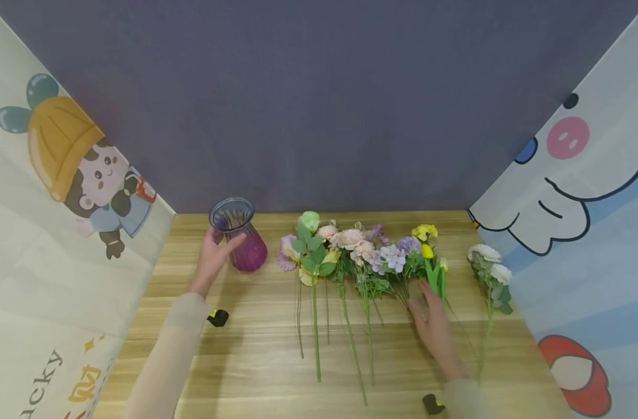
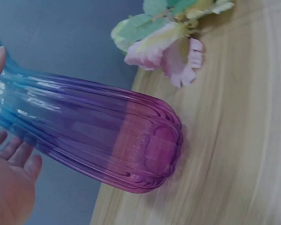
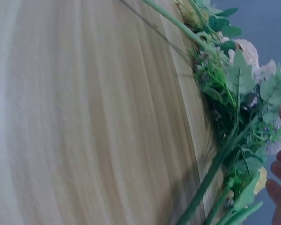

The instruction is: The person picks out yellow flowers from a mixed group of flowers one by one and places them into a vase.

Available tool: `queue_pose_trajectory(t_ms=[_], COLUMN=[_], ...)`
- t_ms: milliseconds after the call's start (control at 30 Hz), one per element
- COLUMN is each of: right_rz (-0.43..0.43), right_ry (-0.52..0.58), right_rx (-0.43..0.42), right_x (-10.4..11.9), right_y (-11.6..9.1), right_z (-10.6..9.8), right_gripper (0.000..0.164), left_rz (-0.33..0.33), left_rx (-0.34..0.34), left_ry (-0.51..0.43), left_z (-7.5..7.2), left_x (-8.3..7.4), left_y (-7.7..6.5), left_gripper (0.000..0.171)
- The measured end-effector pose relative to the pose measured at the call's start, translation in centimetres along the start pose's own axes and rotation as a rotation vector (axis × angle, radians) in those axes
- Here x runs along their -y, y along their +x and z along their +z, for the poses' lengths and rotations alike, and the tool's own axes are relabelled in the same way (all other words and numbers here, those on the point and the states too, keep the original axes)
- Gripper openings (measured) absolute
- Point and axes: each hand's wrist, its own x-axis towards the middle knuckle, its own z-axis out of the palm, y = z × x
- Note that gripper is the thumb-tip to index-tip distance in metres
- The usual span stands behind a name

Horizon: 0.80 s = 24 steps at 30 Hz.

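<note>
A ribbed glass vase (image 1: 250,253), blue at the neck and purple-pink below, stands on the left of the table. My left hand (image 1: 211,259) holds it just below the rim, thumb at the front and fingers on the left side. In the left wrist view the fingertips (image 2: 21,152) lie along the neck. At the right, my right hand (image 1: 435,329) is by the stems of the purple flowers (image 1: 394,258) and yellow tulips (image 1: 426,252). Its fingers are loosely spread. The right wrist view shows them only partly, beside green leaves (image 3: 241,77), with nothing gripped.
Pink roses (image 1: 347,238) and a green-white bloom (image 1: 309,220) lie mid-table with their stems toward me. White flowers (image 1: 489,262) lie apart on the right. Small black objects lie near each forearm, one left (image 1: 220,318), one right (image 1: 432,404). A dark panel (image 1: 319,116) rises behind.
</note>
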Motion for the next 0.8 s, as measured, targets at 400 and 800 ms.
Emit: queue_pose_trajectory(t_ms=[400,800], right_rz=[0.193,0.253], right_ry=[-0.062,-0.088], right_rx=[0.013,0.027], right_x=[-1.9,-2.7], right_y=[0.4,0.3], right_z=[-2.2,-2.4], right_gripper=[0.044,0.043], left_rz=[-0.055,-0.114], left_rx=[0.084,0.136], left_ry=[-0.087,-0.053], left_z=[-0.6,-1.0], left_x=[-2.7,-4.3], left_y=[0.4,0.0], left_gripper=[0.079,0.079])
